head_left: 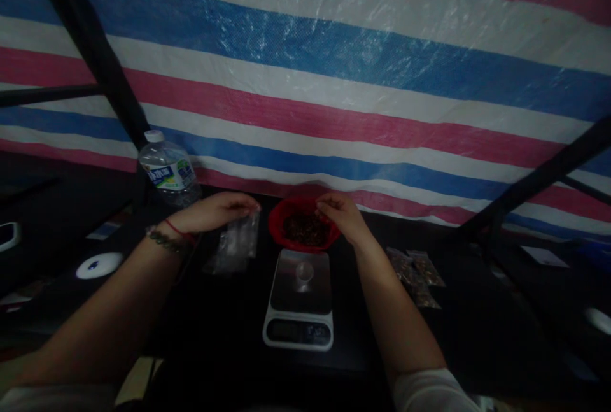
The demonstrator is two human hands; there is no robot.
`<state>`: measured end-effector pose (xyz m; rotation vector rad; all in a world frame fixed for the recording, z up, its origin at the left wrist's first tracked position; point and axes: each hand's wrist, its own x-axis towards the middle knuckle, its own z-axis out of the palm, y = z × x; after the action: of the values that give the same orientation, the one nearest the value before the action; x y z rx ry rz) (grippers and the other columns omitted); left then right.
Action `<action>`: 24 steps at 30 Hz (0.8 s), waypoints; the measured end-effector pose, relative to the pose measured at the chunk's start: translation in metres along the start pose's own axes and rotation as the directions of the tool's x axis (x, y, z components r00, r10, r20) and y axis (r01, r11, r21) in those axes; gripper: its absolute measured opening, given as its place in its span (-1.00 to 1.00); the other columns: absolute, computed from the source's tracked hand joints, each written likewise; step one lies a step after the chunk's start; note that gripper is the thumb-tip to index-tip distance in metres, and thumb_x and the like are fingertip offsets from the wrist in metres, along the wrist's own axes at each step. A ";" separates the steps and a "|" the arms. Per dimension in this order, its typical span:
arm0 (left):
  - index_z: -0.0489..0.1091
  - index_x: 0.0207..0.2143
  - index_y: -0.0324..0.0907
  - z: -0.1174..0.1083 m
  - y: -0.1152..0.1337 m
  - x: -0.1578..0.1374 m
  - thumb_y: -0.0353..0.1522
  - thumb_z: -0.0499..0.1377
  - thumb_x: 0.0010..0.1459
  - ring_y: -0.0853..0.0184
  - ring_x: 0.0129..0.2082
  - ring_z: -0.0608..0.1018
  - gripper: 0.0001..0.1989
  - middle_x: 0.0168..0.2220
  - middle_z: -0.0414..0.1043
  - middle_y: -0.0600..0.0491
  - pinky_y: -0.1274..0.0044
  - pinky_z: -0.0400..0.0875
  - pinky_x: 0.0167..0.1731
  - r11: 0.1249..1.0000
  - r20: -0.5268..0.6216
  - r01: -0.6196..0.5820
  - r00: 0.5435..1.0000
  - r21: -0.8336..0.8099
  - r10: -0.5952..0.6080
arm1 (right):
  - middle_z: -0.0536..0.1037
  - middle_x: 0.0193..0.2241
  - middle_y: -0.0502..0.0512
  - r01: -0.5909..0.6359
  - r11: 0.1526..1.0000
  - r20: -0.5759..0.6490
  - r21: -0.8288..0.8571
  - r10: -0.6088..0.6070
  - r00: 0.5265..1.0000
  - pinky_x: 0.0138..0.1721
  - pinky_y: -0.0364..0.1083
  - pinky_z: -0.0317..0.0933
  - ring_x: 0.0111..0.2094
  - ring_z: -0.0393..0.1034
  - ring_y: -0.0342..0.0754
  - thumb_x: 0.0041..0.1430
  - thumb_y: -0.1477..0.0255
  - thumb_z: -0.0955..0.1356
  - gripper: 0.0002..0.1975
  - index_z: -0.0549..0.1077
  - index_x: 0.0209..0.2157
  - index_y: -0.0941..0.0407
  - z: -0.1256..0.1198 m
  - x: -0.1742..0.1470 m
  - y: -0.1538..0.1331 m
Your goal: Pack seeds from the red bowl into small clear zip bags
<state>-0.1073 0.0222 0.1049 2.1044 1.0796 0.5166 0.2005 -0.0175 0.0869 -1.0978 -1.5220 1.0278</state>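
Note:
My left hand [235,206] pinches a small clear plastic bag [248,234] by its top edge, and the bag hangs over more clear bags [229,259] on the table. To its right stands a red bowl [275,228] filled with small dark brown bits [305,228]. My right hand [340,213] is over the bowl's right rim with thumb and fingers closed together; what they hold, if anything, I cannot make out. A kitchen scale [298,335] sits in front of the bowl, with a small clear round cup [304,273] on its metal plate.
Several filled clear bags [417,275] lie right of my right forearm. A large plastic water bottle [169,170] stands at the back left, near a white oval object [99,265]. Dark metal bars [95,49] and a striped tarp [334,113] bound the black table [214,329].

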 end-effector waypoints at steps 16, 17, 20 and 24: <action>0.37 0.07 -0.21 0.038 -0.070 -0.027 -0.45 0.10 -0.03 0.14 0.04 0.45 -0.47 0.07 0.42 -0.09 0.40 0.28 0.09 0.896 0.103 0.027 0.991 0.443 -0.081 | 0.54 -0.46 0.03 0.029 0.998 0.048 -0.055 -0.027 0.998 -0.45 -0.16 0.24 -0.49 0.38 -0.14 0.08 0.29 0.36 -0.80 0.47 -0.32 0.14 -0.002 -0.004 -0.008; 0.41 0.01 -0.21 0.037 -0.068 -0.027 -0.43 0.12 -0.04 0.12 0.00 0.48 -0.51 0.02 0.45 -0.11 0.39 0.32 0.05 0.890 0.116 0.038 0.988 0.455 -0.102 | 0.54 -0.46 0.03 0.035 0.997 0.048 -0.069 -0.032 0.998 -0.44 -0.15 0.25 -0.48 0.39 -0.13 0.08 0.30 0.36 -0.80 0.47 -0.31 0.14 -0.002 -0.004 -0.009; 0.51 -0.27 -0.20 0.038 -0.066 -0.027 -0.36 0.13 -0.01 0.09 -0.18 0.55 -0.75 -0.20 0.53 -0.13 0.37 0.41 -0.09 0.888 0.101 0.068 0.987 0.455 -0.128 | 0.55 -0.42 0.05 0.100 0.980 0.068 -0.174 -0.090 0.994 -0.37 -0.12 0.28 -0.42 0.41 -0.10 0.12 0.33 0.34 -0.83 0.49 -0.31 0.14 0.001 -0.011 -0.020; 0.47 -0.29 -0.21 0.040 -0.062 -0.041 -0.26 0.08 0.11 0.16 -0.27 0.53 -0.75 -0.27 0.51 -0.10 0.38 0.42 -0.17 0.935 -0.015 0.125 0.992 0.331 -0.127 | 0.55 -0.29 0.08 0.229 0.926 0.187 -0.302 -0.178 0.966 -0.25 -0.07 0.32 -0.29 0.44 -0.06 0.14 0.37 0.35 -0.83 0.51 -0.23 0.11 0.013 -0.040 -0.057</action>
<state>-0.1389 -0.0030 0.0308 2.2995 1.3657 0.2797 0.1839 -0.0715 0.1305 -1.0676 -1.9378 0.7517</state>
